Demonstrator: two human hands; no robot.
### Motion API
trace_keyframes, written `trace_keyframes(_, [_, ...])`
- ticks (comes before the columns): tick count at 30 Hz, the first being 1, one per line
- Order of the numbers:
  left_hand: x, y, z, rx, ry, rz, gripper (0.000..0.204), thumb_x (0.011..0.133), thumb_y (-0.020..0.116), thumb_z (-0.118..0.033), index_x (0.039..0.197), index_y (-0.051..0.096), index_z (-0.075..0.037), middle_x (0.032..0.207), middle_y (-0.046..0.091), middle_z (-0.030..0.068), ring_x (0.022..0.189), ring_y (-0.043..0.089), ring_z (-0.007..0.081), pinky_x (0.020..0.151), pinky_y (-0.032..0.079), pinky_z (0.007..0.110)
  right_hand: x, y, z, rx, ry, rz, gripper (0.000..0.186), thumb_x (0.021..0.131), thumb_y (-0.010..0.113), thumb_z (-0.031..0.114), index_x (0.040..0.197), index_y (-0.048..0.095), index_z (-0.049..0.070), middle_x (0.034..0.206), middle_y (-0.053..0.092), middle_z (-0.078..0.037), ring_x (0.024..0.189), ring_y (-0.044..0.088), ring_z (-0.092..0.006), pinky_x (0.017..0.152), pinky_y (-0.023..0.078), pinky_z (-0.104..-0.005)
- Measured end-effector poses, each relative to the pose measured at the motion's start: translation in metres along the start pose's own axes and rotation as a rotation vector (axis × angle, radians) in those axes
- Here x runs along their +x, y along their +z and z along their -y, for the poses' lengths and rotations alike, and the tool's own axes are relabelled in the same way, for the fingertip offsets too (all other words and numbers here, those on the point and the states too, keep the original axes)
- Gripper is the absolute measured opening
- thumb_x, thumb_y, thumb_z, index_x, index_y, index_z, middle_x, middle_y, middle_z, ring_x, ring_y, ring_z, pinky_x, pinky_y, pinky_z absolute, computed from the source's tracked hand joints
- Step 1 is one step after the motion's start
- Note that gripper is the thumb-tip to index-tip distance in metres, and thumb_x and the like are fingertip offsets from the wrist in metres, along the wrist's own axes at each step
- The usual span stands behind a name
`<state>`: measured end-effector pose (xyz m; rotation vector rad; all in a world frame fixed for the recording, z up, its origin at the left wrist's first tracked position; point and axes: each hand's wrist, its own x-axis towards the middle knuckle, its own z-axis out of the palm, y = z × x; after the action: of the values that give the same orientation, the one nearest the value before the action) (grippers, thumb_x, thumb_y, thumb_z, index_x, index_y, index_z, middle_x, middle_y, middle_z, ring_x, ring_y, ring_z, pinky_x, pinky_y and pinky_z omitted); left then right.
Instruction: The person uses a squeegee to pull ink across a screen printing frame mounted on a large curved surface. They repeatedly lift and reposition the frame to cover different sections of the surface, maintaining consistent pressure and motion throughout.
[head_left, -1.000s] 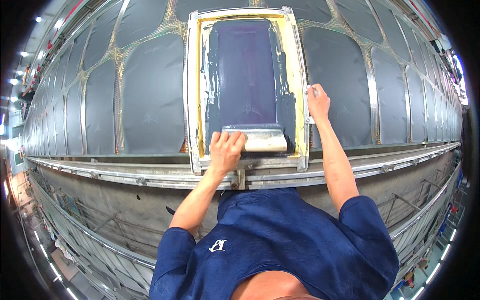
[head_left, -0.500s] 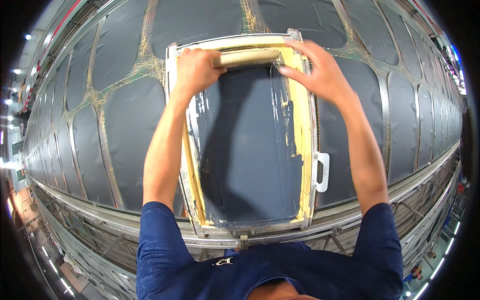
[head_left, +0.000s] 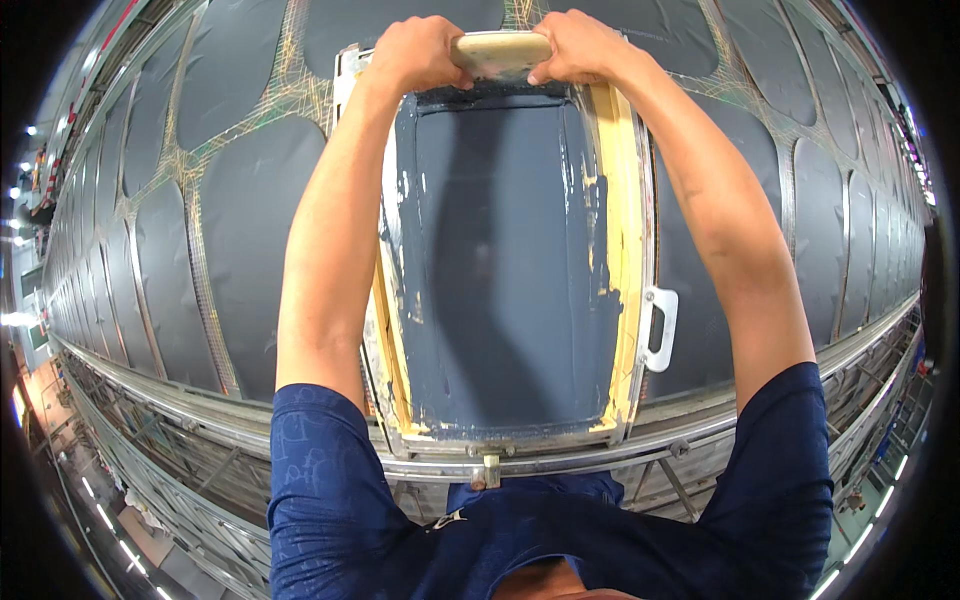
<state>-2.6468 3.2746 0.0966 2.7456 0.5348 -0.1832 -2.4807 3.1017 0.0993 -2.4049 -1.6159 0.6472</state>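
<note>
At the far end of a screen-printing frame (head_left: pixel 622 230), both my hands hold a pale squeegee (head_left: pixel 500 55). My left hand (head_left: pixel 420 55) wraps round its left end, thumb toward me. My right hand (head_left: pixel 580 48) grips the right end in the same way. The squeegee's face leans toward me, and its lower edge meets dark ink at the frame's far end. Dark grey ink coats the screen mesh (head_left: pixel 500 260) between the frame's sides. Yellowish tape along the inside edges carries smears of ink. The fingers behind the squeegee are partly hidden.
Beneath the frame runs a long table with rows of dark panels (head_left: pixel 260 220) and patterned strips between them. A white handle (head_left: pixel 662 330) sticks out at the frame's right side. Nearest me, a metal rail (head_left: pixel 420 468) with a clamp (head_left: pixel 487 470) borders the table.
My right hand has closed on the squeegee's right end, where its fingers were spread before. Both hands and the squeegee are farther away, and the squeegee has tilted to show its broad face.
</note>
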Motion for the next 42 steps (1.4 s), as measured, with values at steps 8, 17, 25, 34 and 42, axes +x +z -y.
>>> trace_keyframes(8, [-0.167, 0.048, -0.049, -0.044, 0.046, -0.063, 0.038, 0.064, 0.091, -0.032, 0.098, 0.08, -0.019, 0.084, 0.075, 0.013, 0.084, 0.072, 0.0361, 0.078, 0.057, 0.046, -0.153, 0.058, 0.076, 0.001, 0.015, 0.025, 0.033, 0.072, 0.088, 0.034, 0.087, 0.073, 0.007, 0.079, 0.073, -0.015, 0.083, 0.072, -0.0367, 0.076, 0.056, -0.0461])
trace_keyframes(17, [-0.411, 0.123, -0.126, -0.083, 0.15, -0.143, 0.013, 0.07, 0.085, -0.017, 0.079, 0.075, -0.017, 0.071, 0.069, 0.0037, 0.074, 0.068, 0.0251, 0.076, 0.043, 0.04, -0.377, 0.167, 0.161, -0.089, -0.118, -0.004, 0.017, 0.075, 0.079, 0.021, 0.087, 0.071, 0.011, 0.072, 0.068, -0.012, 0.078, 0.065, -0.0306, 0.085, 0.043, -0.0421])
trace_keyframes(25, [-0.369, 0.105, -0.112, -0.098, 0.178, -0.152, 0.014, 0.07, 0.085, -0.019, 0.079, 0.075, -0.014, 0.074, 0.071, 0.0056, 0.077, 0.068, 0.027, 0.077, 0.043, 0.042, -0.339, 0.148, 0.139, -0.056, -0.126, -0.034, 0.018, 0.076, 0.08, 0.023, 0.085, 0.07, 0.012, 0.074, 0.07, -0.01, 0.08, 0.067, -0.0325, 0.082, 0.044, -0.0437])
trace_keyframes(34, [-0.068, 0.009, -0.022, 0.115, 0.134, -0.227, 0.031, 0.066, 0.089, -0.033, 0.089, 0.078, -0.016, 0.079, 0.074, 0.0131, 0.082, 0.072, 0.0353, 0.078, 0.056, 0.048, -0.057, 0.021, 0.016, -0.139, -0.081, -0.129, 0.037, 0.072, 0.087, 0.035, 0.098, 0.075, 0.012, 0.093, 0.075, -0.015, 0.094, 0.073, -0.0361, 0.084, 0.057, -0.0471])
trace_keyframes(42, [0.028, -0.005, 0.014, -0.013, 0.048, -0.021, 0.046, 0.064, 0.091, -0.031, 0.107, 0.08, -0.017, 0.09, 0.078, 0.0109, 0.086, 0.075, 0.0308, 0.082, 0.057, 0.043, 0.037, -0.006, -0.02, 0.059, -0.168, 0.01, 0.041, 0.069, 0.089, 0.03, 0.097, 0.075, 0.004, 0.076, 0.074, -0.016, 0.076, 0.073, -0.0318, 0.071, 0.056, -0.043])
